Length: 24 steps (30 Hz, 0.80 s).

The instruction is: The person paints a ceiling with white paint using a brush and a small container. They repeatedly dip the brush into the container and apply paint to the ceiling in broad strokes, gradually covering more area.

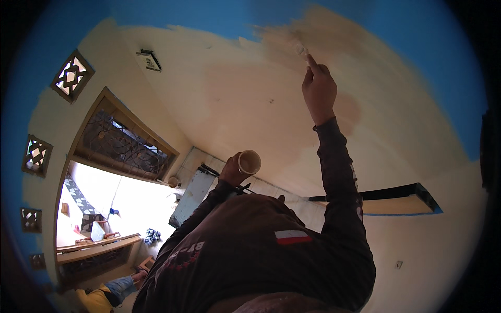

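My right hand (319, 94) is raised high against the wall (235, 94), its fingers closed round a paintbrush (299, 48). The bristles touch the wall near the border between cream paint and a blue band (219, 15). A darker, wet-looking patch spreads around the brush. Lower down, in front of my chest, my left hand (229, 172) grips a pale round cup (250, 163) by its side. The cup's mouth faces up, and its inside looks beige. How much paint it holds I cannot tell.
On the left, a bright doorway (120, 193) has a grilled wooden transom (125, 141) above it. Another person (112, 295) is at the lower left. A black-edged wall recess (396, 203) lies right of my arm, and a grey panel (193, 195) beside my left forearm.
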{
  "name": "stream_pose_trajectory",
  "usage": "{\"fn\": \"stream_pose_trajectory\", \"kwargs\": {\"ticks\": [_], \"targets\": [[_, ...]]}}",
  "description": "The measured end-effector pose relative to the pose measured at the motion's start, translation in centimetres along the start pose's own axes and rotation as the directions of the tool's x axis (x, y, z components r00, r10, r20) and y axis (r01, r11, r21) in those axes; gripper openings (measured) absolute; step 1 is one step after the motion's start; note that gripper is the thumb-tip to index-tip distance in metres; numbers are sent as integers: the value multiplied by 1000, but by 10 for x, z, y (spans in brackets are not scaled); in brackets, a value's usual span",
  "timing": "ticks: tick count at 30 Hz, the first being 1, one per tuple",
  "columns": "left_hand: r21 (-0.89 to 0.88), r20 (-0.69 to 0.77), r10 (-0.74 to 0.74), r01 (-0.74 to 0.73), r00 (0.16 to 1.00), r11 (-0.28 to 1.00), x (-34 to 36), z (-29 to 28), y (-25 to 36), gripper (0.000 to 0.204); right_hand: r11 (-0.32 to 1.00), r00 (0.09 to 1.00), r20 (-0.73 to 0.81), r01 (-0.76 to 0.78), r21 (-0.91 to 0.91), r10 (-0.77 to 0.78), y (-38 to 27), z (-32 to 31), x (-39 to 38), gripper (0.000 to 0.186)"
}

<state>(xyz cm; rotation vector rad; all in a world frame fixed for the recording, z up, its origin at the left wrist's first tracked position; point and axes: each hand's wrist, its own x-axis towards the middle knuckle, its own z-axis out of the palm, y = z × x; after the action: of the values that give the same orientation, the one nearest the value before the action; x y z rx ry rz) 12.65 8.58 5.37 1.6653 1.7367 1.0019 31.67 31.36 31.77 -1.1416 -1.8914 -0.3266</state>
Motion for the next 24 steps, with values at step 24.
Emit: {"fn": "stream_pose_trajectory", "kwargs": {"ticks": [24], "targets": [[-32, -32, 13, -14, 999, 999, 1, 14, -13, 78, 998, 1000, -23, 17, 68, -15, 13, -60, -3, 36]]}}
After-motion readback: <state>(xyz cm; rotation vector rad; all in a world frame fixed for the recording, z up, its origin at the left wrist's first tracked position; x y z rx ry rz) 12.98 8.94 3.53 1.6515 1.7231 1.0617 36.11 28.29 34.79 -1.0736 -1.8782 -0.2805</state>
